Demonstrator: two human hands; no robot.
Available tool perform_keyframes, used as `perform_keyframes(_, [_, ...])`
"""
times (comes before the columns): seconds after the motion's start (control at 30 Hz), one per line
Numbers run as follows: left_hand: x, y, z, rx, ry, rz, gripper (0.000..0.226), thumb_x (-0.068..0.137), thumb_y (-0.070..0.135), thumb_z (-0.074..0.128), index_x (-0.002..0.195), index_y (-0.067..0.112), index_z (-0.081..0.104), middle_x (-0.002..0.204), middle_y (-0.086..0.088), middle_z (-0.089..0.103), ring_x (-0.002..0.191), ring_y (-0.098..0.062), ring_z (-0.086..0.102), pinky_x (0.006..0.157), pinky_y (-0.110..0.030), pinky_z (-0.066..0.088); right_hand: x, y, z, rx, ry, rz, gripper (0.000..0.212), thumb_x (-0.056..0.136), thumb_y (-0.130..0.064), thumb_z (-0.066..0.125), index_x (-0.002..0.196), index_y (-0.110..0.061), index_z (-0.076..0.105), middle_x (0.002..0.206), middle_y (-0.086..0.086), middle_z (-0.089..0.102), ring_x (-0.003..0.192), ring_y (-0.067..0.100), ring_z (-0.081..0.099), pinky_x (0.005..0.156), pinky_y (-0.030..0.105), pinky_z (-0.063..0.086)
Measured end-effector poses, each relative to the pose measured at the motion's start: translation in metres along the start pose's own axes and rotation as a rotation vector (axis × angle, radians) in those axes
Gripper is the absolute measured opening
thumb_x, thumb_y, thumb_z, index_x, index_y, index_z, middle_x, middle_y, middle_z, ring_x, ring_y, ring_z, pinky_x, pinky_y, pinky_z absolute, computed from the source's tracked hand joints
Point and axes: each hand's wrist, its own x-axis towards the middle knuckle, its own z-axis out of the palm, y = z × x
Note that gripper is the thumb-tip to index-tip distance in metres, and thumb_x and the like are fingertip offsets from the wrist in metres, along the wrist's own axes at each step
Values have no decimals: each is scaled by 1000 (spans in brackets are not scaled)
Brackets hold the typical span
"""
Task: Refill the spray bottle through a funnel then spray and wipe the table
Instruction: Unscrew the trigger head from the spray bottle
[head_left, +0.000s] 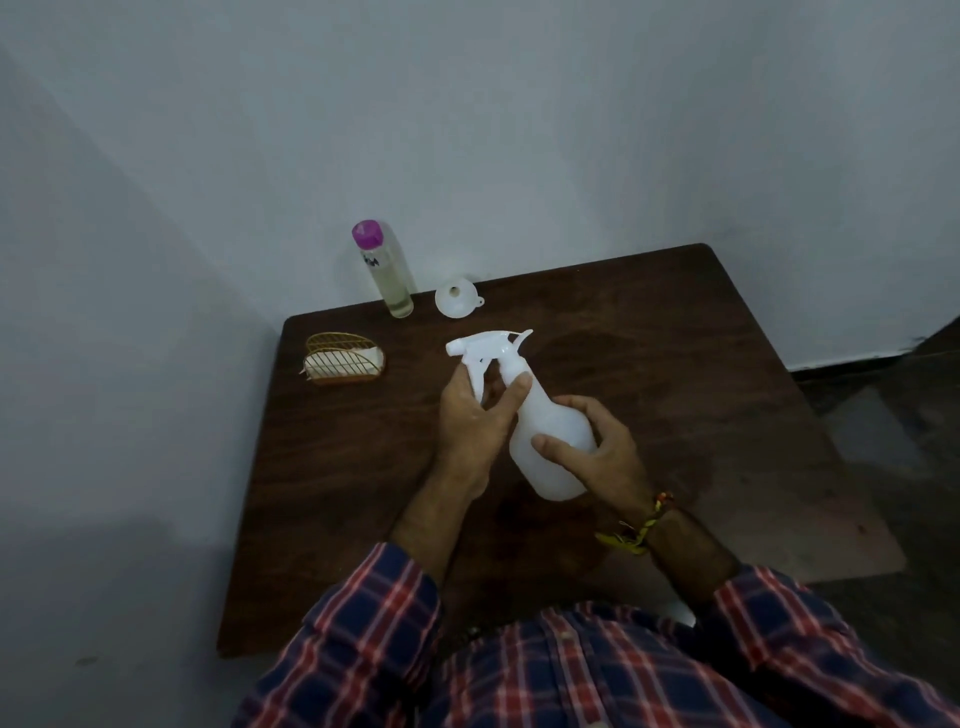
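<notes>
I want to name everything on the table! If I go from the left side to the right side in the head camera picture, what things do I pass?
gold wire holder → clear bottle with the purple cap → white funnel → white spray bottle, held in both hands

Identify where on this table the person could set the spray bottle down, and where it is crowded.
Bare wood lies right of the funnel out to the table edge, and along the left side below the wire holder. The far left corner is crowded: refill bottle, funnel and holder. Left hand and right hand hold the spray bottle mid-table.
</notes>
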Motion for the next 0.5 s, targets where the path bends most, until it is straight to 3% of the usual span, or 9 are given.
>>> perform_keyframes(0.1, [6, 1, -15, -120, -219, 12, 32, 95, 11, 63, 125, 22, 62, 120, 1, 71, 113, -13, 66, 93, -35, 56, 1, -2, -7, 52, -37, 12, 67, 67, -46, 81, 126, -27, 55, 122, -7, 57, 107, 14, 60, 73, 26, 56])
perform_keyframes(0.2, [7, 6, -13, -125, -111, 40, 28, 86, 6, 72, 106, 25, 67, 102, 6, 75, 99, -8, 71, 79, -28, 57, 1, -5, -5, 76, -77, 1, 63, 71, -43, 80, 125, -28, 54, 121, -8, 56, 107, 15, 60, 67, 21, 55])
perform_keyframes(0.27, [7, 10, -8, -137, -54, 51, 34, 81, 6, 77, 101, 29, 65, 93, 12, 73, 91, -2, 70, 71, -21, 56, 2, -8, -1, 80, -92, -4, 69, 65, -51, 78, 125, -29, 53, 120, -10, 56, 105, 12, 60, 64, 18, 54])
perform_keyframes(0.33, [9, 12, -7, -149, -99, 54, 33, 83, 7, 75, 107, 28, 64, 98, 11, 73, 97, -6, 70, 77, -24, 58, 4, -10, -1, 104, -84, 7, 71, 64, -52, 77, 126, -27, 53, 120, -8, 58, 104, 13, 62, 65, 19, 55])
perform_keyframes(0.43, [13, 15, -16, -230, -310, 22, 29, 95, 9, 62, 122, 20, 63, 119, -2, 71, 116, -20, 66, 95, -37, 56, 8, -11, -6, 144, -85, 25, 73, 60, -57, 75, 124, -28, 55, 119, -6, 60, 103, 16, 64, 66, 22, 56])
perform_keyframes(0.5, [16, 14, -18, -251, -346, 13, 30, 95, 7, 60, 123, 18, 63, 122, -6, 70, 118, -22, 65, 96, -38, 55, 8, -11, -8, 141, -107, 28, 74, 57, -59, 74, 123, -30, 54, 119, -6, 59, 103, 16, 63, 67, 22, 56])
